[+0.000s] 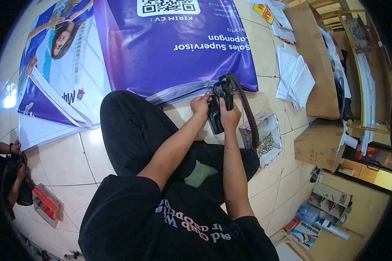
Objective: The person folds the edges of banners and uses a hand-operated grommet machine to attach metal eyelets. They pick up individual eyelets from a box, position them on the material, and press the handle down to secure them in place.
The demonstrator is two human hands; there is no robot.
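Observation:
In front of my crossed legs is a black eyelet press with a long, curved brown lever. My right hand is wrapped round its body, thumb upward. My left hand is closed against the other side of the press, its fingertips partly hidden. The head of the press sits at the near edge of a purple printed banner, whose layers are stacked or folded. Beside my right knee, a patterned box holds many small shiny metal pieces.
Another printed banner lies at left, one corner folded over. Another person's hand shows at the far left, near a red box. White folded sheets and cardboard boxes stand at right. Shelf bits and bottles are lower right.

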